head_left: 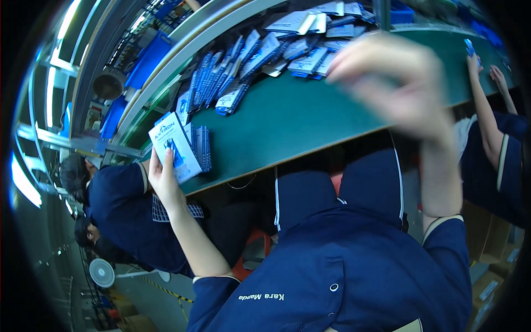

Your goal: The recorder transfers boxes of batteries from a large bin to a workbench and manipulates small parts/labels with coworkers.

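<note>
At the left end of the green table, my left hand [164,180] grips a flat white package [187,159] with blue printing, thumb across its front. The package is tilted up from the table. Just behind it, a short row of similar blue-and-white packages [204,148] stands on edge. My right hand [395,77] is raised over the right part of the table, near the far pile of packages [312,58]. Motion smears its fingers, so I cannot see whether anything is in them.
More packages lean in a row [227,72] along the far side of the green table [276,124]. A co-worker's hand [473,65] at right holds a small blue-and-white item [469,47]. Another person [130,202] sits close at left. Blue bins [149,58] stand beyond the table.
</note>
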